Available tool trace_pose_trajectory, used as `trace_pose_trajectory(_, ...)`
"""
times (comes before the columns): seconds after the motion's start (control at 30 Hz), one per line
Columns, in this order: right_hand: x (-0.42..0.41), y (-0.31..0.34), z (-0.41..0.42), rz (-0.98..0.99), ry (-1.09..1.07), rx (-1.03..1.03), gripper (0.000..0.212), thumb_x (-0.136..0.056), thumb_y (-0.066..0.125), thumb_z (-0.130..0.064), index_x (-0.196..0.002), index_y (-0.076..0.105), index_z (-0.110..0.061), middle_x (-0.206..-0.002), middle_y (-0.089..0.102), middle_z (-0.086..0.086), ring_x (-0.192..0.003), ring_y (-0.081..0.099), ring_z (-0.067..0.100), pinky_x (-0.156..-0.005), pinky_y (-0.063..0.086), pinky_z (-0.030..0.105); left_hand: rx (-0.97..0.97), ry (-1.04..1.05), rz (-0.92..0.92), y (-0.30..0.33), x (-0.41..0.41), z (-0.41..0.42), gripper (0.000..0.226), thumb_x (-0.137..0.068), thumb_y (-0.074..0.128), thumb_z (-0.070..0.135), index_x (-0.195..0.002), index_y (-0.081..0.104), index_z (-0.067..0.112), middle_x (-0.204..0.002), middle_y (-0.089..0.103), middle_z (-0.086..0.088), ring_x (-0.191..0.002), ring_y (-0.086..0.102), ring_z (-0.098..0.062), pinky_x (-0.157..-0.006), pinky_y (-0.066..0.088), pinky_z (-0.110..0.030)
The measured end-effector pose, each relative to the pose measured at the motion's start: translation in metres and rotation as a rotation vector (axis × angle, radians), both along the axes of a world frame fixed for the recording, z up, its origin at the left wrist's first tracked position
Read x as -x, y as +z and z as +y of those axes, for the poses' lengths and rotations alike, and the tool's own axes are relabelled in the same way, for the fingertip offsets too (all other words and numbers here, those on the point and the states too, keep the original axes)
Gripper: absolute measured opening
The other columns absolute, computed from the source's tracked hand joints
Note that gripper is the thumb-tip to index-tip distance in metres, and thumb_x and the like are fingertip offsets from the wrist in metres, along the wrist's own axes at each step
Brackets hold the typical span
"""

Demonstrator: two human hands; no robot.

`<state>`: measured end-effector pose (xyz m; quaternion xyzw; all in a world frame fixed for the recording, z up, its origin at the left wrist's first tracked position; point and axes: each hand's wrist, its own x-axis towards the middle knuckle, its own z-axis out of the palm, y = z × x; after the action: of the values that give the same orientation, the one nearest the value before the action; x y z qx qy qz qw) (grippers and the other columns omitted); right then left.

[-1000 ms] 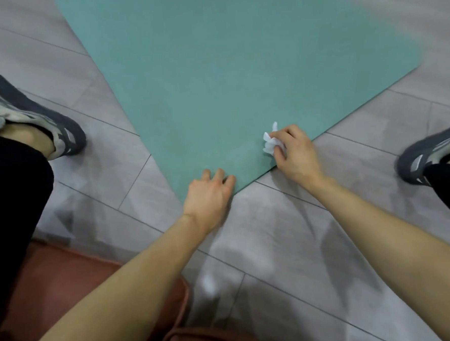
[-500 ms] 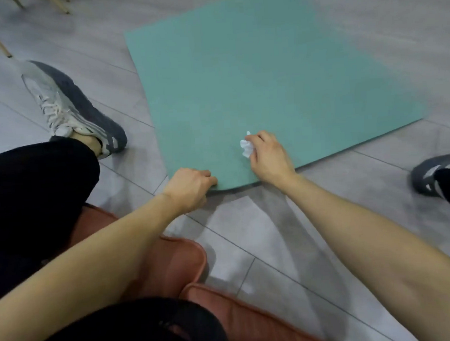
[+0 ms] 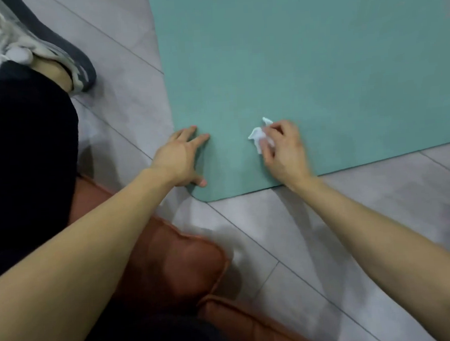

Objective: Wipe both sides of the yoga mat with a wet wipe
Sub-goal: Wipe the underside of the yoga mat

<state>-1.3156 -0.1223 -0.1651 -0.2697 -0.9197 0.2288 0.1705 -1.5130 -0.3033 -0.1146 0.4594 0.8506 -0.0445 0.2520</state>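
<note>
A teal yoga mat lies flat on the grey tiled floor, its rounded near-left corner just in front of me. My left hand rests on that corner with straight spread fingers on the mat's left edge and the thumb near the front edge. My right hand grips a crumpled white wet wipe and holds it down on the mat a short way in from the front edge. Only part of the wipe shows past the fingers.
My left leg in black trousers and a grey-and-white sneaker lie left of the mat. A brown leather cushion sits under me at the bottom. Grey floor tiles run in front of the mat.
My left hand went from curled at the mat's corner to flat with fingers spread on it. My right hand with the wipe sits further onto the mat. The view swung closer over the corner.
</note>
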Motion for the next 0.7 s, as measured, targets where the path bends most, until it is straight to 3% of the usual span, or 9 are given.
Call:
trace_pose_trajectory(0.13, -0.012, 0.002, -0.036, -0.038, 0.715, -0.066, 0.034, -0.102, 0.062, -0.009, -0.136, 0.065, -0.006, -0.127, 0.061, 0.013, -0.113, 0.056, 0.033, -0.1, 0.05, 0.04, -0.022, 0.03, 0.036, 0.002, -0.006, 0.004, 0.136, -0.054, 0.101, 0.055, -0.166, 0.026, 0.037, -0.174, 0.018, 0.001, -0.157, 0.021, -0.028, -0.124, 0.035, -0.042)
trace_pose_trajectory(0.2, 0.002, -0.005, 0.016, -0.011, 0.54, -0.17, 0.03, -0.102, 0.061, -0.007, -0.13, 0.07, -0.008, -0.122, 0.064, 0.014, -0.108, 0.059, 0.035, -0.096, 0.054, 0.044, -0.035, 0.045, 0.05, 0.003, -0.008, 0.004, 0.135, -0.052, 0.101, 0.054, -0.164, 0.027, 0.039, -0.173, 0.019, 0.003, -0.156, 0.021, -0.026, -0.119, 0.039, -0.045)
trace_pose_trajectory(0.27, 0.013, -0.001, 0.053, 0.043, 0.098, -0.133, 0.027, -0.1, 0.06, -0.008, -0.125, 0.073, -0.008, -0.116, 0.063, 0.017, -0.106, 0.058, 0.038, -0.092, 0.054, 0.05, -0.031, 0.041, 0.067, 0.006, -0.008, 0.005, 0.135, -0.05, 0.101, 0.055, -0.163, 0.029, 0.041, -0.172, 0.021, 0.004, -0.155, 0.023, -0.026, -0.116, 0.044, -0.048)
trace_pose_trajectory(0.33, 0.012, 0.004, 0.025, 0.078, 0.004, -0.044, 0.026, -0.101, 0.062, -0.012, -0.124, 0.072, -0.006, -0.116, 0.061, 0.018, -0.108, 0.056, 0.036, -0.098, 0.052, 0.05, -0.025, 0.035, 0.056, 0.006, -0.007, 0.005, 0.136, -0.048, 0.101, 0.056, -0.163, 0.029, 0.04, -0.172, 0.022, 0.003, -0.155, 0.023, -0.026, -0.117, 0.044, -0.049)
trace_pose_trajectory(0.4, -0.003, 0.006, -0.03, 0.071, 0.456, -0.032, 0.023, -0.104, 0.061, -0.015, -0.125, 0.069, -0.007, -0.123, 0.061, 0.016, -0.112, 0.054, 0.032, -0.105, 0.049, 0.043, -0.012, 0.026, 0.048, 0.005, -0.007, 0.004, 0.138, -0.049, 0.101, 0.057, -0.164, 0.027, 0.039, -0.173, 0.02, 0.0, -0.155, 0.023, -0.029, -0.12, 0.04, -0.048)
trace_pose_trajectory(0.47, -0.01, 0.008, -0.034, -0.017, 0.783, -0.125, 0.026, -0.107, 0.055, -0.014, -0.129, 0.067, -0.008, -0.125, 0.061, 0.013, -0.11, 0.056, 0.032, -0.095, 0.05, 0.041, 0.0, -0.011, 0.065, 0.005, -0.008, 0.002, 0.135, -0.054, 0.098, 0.058, -0.165, 0.026, 0.035, -0.174, 0.019, -0.004, -0.156, 0.024, -0.032, -0.122, 0.037, -0.048)
trace_pose_trajectory(0.53, 0.001, -0.003, 0.011, 0.001, 0.549, -0.219, 0.026, -0.102, 0.058, -0.012, -0.123, 0.072, -0.011, -0.115, 0.064, 0.012, -0.104, 0.058, 0.034, -0.086, 0.055, 0.044, -0.026, -0.039, 0.104, 0.007, -0.016, -0.002, 0.121, -0.061, 0.095, 0.054, -0.163, 0.034, 0.032, -0.17, 0.026, -0.008, -0.154, 0.029, -0.032, -0.121, 0.036, -0.048)
trace_pose_trajectory(0.63, 0.007, -0.003, 0.058, 0.056, -0.151, -0.07, 0.021, -0.097, 0.062, -0.014, -0.109, 0.078, -0.011, -0.105, 0.062, 0.015, -0.102, 0.057, 0.037, -0.089, 0.053, 0.047, -0.066, -0.124, 0.108, 0.007, -0.037, -0.008, 0.104, -0.064, 0.082, 0.055, -0.156, 0.044, 0.024, -0.161, 0.037, -0.013, -0.145, 0.039, -0.036, -0.117, 0.04, -0.048)
trace_pose_trajectory(0.7, 0.004, 0.001, 0.016, 0.073, -0.047, -0.005, 0.017, -0.097, 0.064, -0.009, -0.108, 0.077, -0.009, -0.105, 0.062, 0.016, -0.101, 0.057, 0.034, -0.091, 0.052, 0.044, -0.069, -0.114, 0.112, 0.004, -0.051, -0.011, 0.116, -0.06, 0.073, 0.074, -0.157, 0.041, 0.018, -0.162, 0.035, -0.018, -0.147, 0.037, -0.038, -0.12, 0.038, -0.049)
